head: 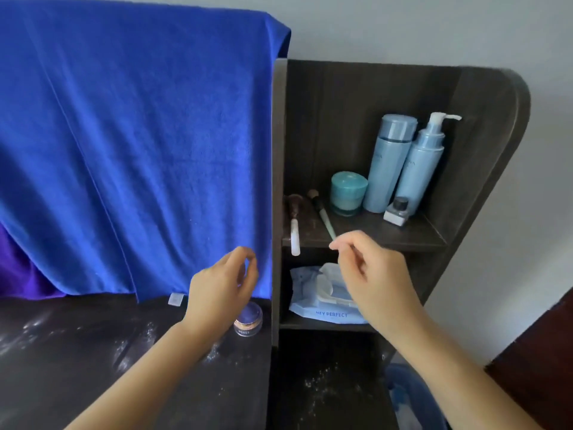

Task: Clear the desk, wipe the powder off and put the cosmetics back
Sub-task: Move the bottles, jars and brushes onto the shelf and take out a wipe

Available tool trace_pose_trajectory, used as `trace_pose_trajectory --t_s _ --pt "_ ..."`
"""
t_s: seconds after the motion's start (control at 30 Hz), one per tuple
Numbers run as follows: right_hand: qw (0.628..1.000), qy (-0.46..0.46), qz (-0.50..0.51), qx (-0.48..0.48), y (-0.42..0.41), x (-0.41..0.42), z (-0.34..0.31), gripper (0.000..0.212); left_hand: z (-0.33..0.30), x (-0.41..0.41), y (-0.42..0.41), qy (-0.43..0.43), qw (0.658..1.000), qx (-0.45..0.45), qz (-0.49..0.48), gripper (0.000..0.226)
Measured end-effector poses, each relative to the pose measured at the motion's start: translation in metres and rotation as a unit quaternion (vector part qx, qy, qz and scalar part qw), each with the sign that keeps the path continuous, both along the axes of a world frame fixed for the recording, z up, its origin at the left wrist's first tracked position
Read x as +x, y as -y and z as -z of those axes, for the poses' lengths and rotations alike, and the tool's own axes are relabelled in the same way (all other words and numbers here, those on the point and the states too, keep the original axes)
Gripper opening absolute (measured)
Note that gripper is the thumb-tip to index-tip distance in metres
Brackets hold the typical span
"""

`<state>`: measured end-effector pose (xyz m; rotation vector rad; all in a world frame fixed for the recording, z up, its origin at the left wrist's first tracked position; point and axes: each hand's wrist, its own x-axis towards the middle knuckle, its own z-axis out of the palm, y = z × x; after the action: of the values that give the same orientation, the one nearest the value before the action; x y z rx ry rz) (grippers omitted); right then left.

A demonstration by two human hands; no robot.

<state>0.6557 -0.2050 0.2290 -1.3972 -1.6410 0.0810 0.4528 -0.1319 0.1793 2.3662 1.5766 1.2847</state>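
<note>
The powder-streaked counter [93, 352] is seen beneath both hands: left grip [221, 291] empty above a jar [249, 319], right grip [372, 274] pinched beside a brush [322, 214], contents unclear.

My left hand [221, 290] hangs loosely curled, empty; my right hand [370, 268] is raised, thumb and forefinger pinched (on nothing visible).
</note>
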Motion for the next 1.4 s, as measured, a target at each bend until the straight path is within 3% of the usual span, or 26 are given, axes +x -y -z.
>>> trace_pose_trajectory --t_s 0.1,0.2,0.3,0.4,0.47,0.57,0.7,0.87,1.0,1.23,1.4 --pt "0.991 0.017 -0.047 -0.121 0.000 -0.042 0.063 0.019 0.065 -0.042 -0.016 0.044 0.979 -0.186 -0.067 0.003" --pt "0.962 0.013 -0.043 -0.271 -0.025 -0.077 0.139 0.013 0.121 -0.077 -0.023 0.035 0.958 -0.266 -0.104 0.012" --pt "0.940 0.011 -0.028 -0.341 -0.056 -0.108 0.196 0.036 0.159 -0.092 -0.032 0.040 0.947 -0.311 -0.069 0.030" --pt "0.935 0.003 0.027 -0.354 -0.090 -0.132 0.229 0.070 0.182 -0.094 -0.046 0.062 0.942 -0.328 -0.048 0.055" --pt "0.935 -0.022 0.076 -0.346 -0.112 -0.143 0.247 0.082 0.196 -0.094 -0.060 0.093 0.933 -0.344 -0.044 0.066" --pt "0.931 -0.039 0.125 -0.341 -0.133 -0.152 0.268 0.089 0.215 -0.095 -0.080 0.088 0.930 -0.357 -0.022 0.072" --pt "0.935 -0.013 0.149 -0.321 -0.145 -0.153 0.277 0.084 0.224 -0.095 -0.096 0.063 0.937 -0.343 0.015 0.066" --pt "0.943 -0.014 0.158 -0.291 -0.129 -0.156 0.260 0.079 0.218 -0.100 -0.104 0.042 0.940 -0.337 0.040 0.055" --pt "0.958 -0.028 0.131 -0.253 -0.097 -0.159 0.219 0.080 0.190 -0.104 -0.087 0.096 0.950 -0.294 0.054 0.053" --pt "0.989 -0.028 0.061 -0.131 -0.019 -0.131 0.093 0.081 0.071 -0.096 -0.034 0.155 0.969 -0.093 0.169 0.056" --pt "0.995 -0.014 0.097 -0.029 0.029 -0.072 0.012 0.079 -0.019 -0.045 -0.003 0.198 0.936 0.000 0.291 0.054"
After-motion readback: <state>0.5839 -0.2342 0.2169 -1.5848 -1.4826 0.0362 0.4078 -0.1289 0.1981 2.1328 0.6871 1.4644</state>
